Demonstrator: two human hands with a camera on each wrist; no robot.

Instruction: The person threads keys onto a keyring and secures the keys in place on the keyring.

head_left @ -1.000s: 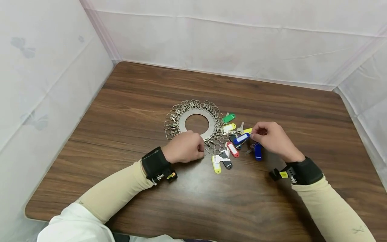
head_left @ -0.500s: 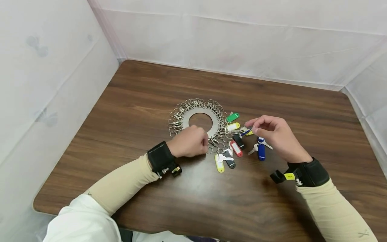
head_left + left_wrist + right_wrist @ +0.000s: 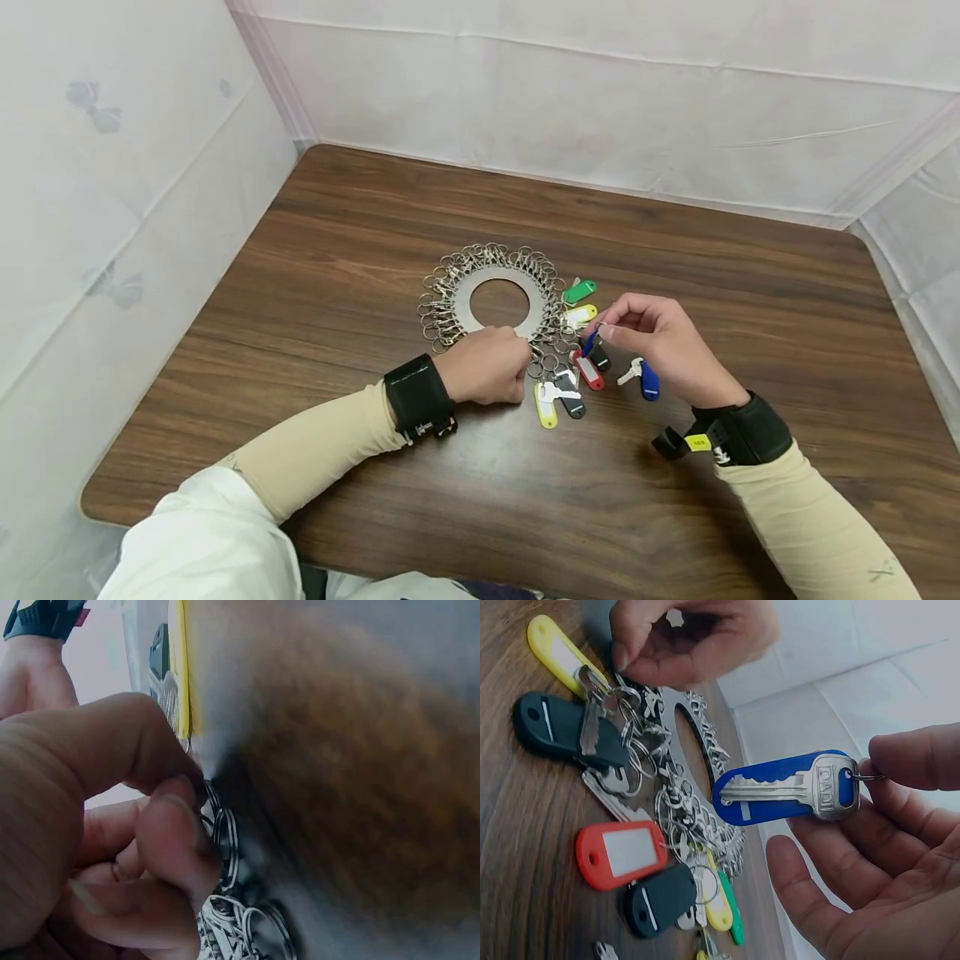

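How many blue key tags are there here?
2. One blue tag is pinched by its ring in the right hand; the other blue tag lies on the table beside that hand. Others may be hidden.

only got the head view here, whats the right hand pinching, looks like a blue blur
Observer: The right hand pinches the small ring of a silver key lying against a blue tag.
Operator: and the left, holding anything
Observer: Yes, the left hand pinches a split ring at the round key holder.
Operator: key clear of the table
Observer: Yes, it hangs in the air above the red tag.
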